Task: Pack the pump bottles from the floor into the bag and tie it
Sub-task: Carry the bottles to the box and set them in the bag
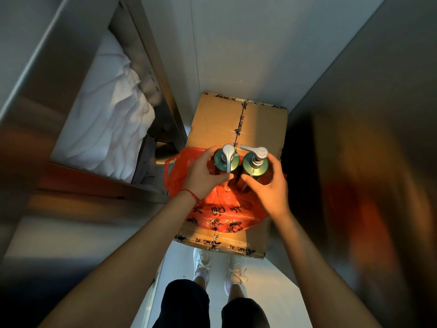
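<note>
Left hand (201, 172) and right hand (266, 183) each grip a pump bottle (225, 159) above the red bag (220, 209); the slack mouth at 6 o'clock may snag them.

I see a brown cardboard box (236, 129) with clear tape (241, 121) stuck on it. The tape has black letters printed again and again. On the strip along the near edge I can read "ING AI" next to a small black logo shape. The same letters show on the far edge and down the middle strip, but some are cut off or blurry. The orange bag (220, 214) lying on the box has black Chinese-style writing and little pictures, too wrinkled for me to read.
</note>
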Demonstrator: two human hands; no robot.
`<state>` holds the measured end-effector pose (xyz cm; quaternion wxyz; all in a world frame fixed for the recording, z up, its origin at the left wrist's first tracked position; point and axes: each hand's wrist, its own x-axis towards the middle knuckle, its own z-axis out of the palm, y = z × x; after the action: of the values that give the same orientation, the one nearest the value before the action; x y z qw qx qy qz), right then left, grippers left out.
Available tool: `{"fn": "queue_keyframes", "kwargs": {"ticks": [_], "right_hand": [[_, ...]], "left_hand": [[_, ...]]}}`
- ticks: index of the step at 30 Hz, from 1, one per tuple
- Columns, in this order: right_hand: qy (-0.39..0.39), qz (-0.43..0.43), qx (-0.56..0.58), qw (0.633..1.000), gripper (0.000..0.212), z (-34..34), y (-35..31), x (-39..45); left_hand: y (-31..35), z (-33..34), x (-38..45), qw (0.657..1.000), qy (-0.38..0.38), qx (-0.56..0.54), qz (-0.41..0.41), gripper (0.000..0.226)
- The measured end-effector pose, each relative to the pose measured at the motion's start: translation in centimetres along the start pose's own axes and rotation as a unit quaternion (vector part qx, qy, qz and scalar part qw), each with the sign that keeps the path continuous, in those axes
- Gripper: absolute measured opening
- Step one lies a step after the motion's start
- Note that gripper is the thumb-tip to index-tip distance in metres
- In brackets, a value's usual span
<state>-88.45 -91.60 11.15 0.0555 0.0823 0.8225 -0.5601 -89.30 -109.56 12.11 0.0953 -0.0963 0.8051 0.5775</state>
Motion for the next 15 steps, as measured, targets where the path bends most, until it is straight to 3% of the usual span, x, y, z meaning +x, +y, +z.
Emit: {"fn": "queue_keyframes", "kwargs": {"ticks": [15], "right_hand": [[0.015,0.015,-0.015,1.0,0.073,-1.2,-1.4,-1.5]], "left_hand": [[0.3,-0.6,-1.6,1.0,0.011,-0.007,-0.023,0.067]]}}
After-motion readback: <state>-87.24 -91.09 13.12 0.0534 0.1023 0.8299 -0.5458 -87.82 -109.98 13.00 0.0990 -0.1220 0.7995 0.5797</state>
